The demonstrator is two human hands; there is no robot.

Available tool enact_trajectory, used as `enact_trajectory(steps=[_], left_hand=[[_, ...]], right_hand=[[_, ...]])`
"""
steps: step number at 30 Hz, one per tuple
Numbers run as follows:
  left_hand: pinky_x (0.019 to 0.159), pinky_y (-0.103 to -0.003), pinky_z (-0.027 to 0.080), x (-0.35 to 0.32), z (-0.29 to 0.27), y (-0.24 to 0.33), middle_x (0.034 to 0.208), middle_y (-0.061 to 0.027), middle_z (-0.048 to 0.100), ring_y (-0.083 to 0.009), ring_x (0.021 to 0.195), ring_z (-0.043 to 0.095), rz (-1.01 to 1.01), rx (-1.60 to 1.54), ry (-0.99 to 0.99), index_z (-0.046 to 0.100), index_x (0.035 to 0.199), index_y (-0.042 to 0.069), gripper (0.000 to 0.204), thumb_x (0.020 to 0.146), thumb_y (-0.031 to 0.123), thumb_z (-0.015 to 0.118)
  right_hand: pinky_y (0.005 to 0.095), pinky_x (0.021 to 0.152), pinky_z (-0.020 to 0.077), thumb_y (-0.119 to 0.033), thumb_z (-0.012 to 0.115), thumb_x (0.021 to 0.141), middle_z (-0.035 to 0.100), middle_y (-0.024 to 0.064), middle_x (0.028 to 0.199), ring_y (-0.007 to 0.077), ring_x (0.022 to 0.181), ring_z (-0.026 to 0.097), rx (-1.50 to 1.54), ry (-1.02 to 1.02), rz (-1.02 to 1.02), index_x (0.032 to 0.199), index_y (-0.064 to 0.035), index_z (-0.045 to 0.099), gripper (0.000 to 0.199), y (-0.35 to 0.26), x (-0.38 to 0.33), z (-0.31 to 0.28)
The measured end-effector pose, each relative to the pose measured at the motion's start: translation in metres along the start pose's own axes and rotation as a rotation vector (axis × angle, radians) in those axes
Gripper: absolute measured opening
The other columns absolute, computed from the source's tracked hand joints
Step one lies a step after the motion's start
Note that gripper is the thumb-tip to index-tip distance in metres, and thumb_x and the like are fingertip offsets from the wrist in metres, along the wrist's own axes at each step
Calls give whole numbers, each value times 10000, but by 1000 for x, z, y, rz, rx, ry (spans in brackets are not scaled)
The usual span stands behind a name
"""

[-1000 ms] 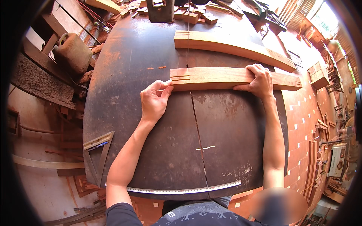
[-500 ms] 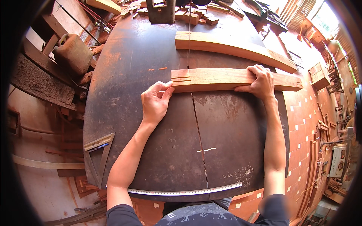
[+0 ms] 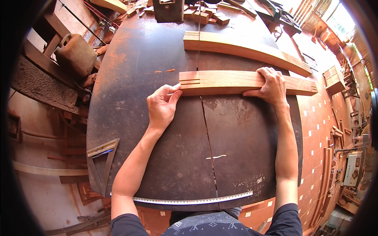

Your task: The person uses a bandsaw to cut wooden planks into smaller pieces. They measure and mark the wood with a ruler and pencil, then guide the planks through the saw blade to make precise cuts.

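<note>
A reddish-brown wooden bar (image 3: 226, 81) with slots cut into both ends lies crosswise on the dark metal saw table (image 3: 173, 145). Its far edge meets the thin upright bandsaw blade (image 3: 198, 51) close to the bar's left end. My left hand (image 3: 163, 103) pinches that end between thumb and fingers. Farther right, my right hand (image 3: 270, 87) wraps over the bar, fingers on the far side and thumb along the near side. A second, similar wooden bar (image 3: 236, 48) rests beyond it, passing behind the blade.
A white ruler strip (image 3: 193, 202) runs along the table's near edge. A triangular set square (image 3: 103, 165) with a blue pen (image 3: 103, 153) lies at the near left. Several wood offcuts (image 3: 201, 16) sit at the back, beside the dark blade guard (image 3: 168, 11). A plastic jerrycan (image 3: 75, 53) stands left.
</note>
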State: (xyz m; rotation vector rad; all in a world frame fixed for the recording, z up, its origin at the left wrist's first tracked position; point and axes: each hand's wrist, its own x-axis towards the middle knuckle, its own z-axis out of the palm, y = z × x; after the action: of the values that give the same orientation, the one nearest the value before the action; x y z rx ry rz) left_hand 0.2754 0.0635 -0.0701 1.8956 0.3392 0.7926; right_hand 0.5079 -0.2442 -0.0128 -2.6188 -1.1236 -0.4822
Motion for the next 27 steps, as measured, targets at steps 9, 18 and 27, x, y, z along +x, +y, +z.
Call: enact_trajectory(steps=[9, 18, 27], left_hand=[[756, -273, 647, 0, 0, 7, 1087, -57, 851, -89, 847, 782, -8, 38, 4, 777, 1024, -16, 67, 1024, 47, 797], [792, -289, 668, 2, -1, 6, 1124, -87, 848, -110, 898, 787, -30, -6, -22, 769, 1012, -32, 70, 1030, 34, 782], [731, -274, 619, 0, 0, 1, 1077, -120, 852, -143, 895, 811, 14, -32, 8, 805, 1084, -37, 100, 993, 6, 807]], right_hand=[[452, 1026, 515, -783, 961, 510, 760, 109, 1070, 310, 1058, 716, 8, 17, 0, 1052, -67, 765, 919, 1, 0, 3], [456, 1007, 524, -766, 974, 507, 762, 107, 1069, 320, 1042, 716, 3, 14, -4, 1062, -64, 777, 916, 4, 2, 3], [461, 1011, 527, -772, 971, 511, 760, 109, 1065, 326, 1035, 714, 4, 5, -12, 1065, -65, 779, 918, 3, 1, 2]])
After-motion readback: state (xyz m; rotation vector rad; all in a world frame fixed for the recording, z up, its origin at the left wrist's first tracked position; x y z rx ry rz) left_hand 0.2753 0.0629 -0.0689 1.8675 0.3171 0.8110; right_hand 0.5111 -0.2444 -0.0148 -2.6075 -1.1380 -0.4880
